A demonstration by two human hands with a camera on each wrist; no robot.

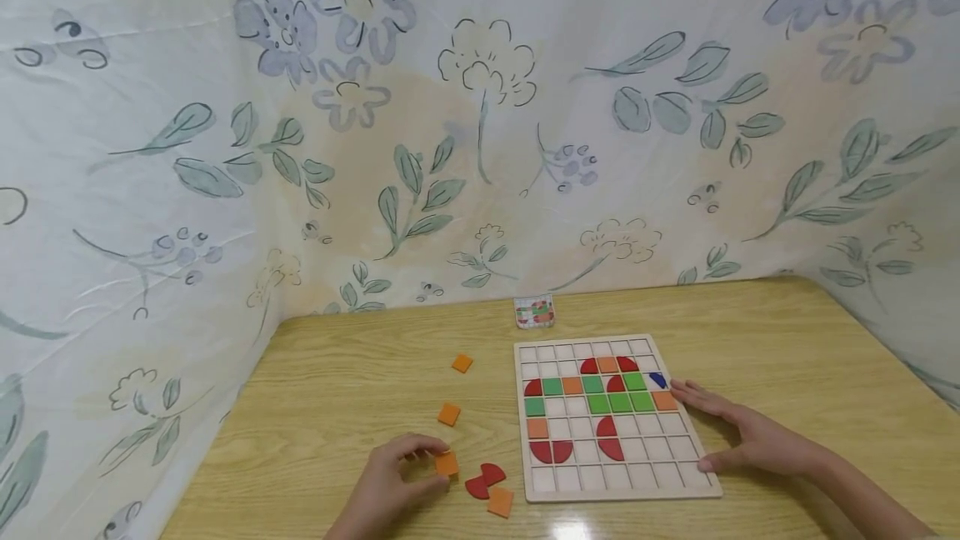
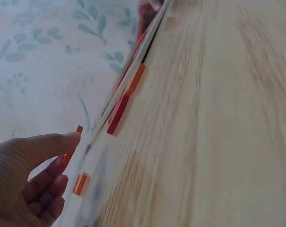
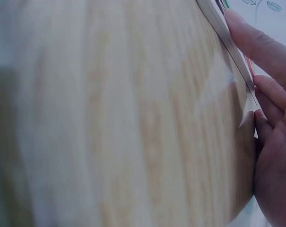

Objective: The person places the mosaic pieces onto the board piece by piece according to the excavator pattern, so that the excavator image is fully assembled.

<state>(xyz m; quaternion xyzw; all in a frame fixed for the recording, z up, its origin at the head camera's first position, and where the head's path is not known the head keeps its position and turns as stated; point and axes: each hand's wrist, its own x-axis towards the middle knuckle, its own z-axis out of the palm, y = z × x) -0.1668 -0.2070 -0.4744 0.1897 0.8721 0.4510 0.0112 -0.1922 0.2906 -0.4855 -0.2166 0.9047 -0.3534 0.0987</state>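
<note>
My left hand [image 1: 390, 473] pinches an orange square tile [image 1: 447, 463] between thumb and fingers, left of the board; the left wrist view shows this tile [image 2: 68, 155] edge-on. The wooden grid board [image 1: 652, 473] holds red quarter-round, green and orange square tiles in its cells. On the board's right edge rests my right hand [image 1: 757, 440], fingers extended along the side and thumb near the lower right corner. A dark blue piece [image 1: 657, 380] lies in a right-column cell, close to the right fingertips. Only part of the right hand shows in its wrist view.
Two loose orange tiles, a nearer one [image 1: 449, 414] and a farther one [image 1: 462, 363], lie left of the board. Red quarter-round pieces [image 1: 491, 474] and another orange tile [image 1: 500, 502] lie by its lower left. A small patterned card [image 1: 535, 312] stands behind, near the floral cloth [image 1: 480, 190].
</note>
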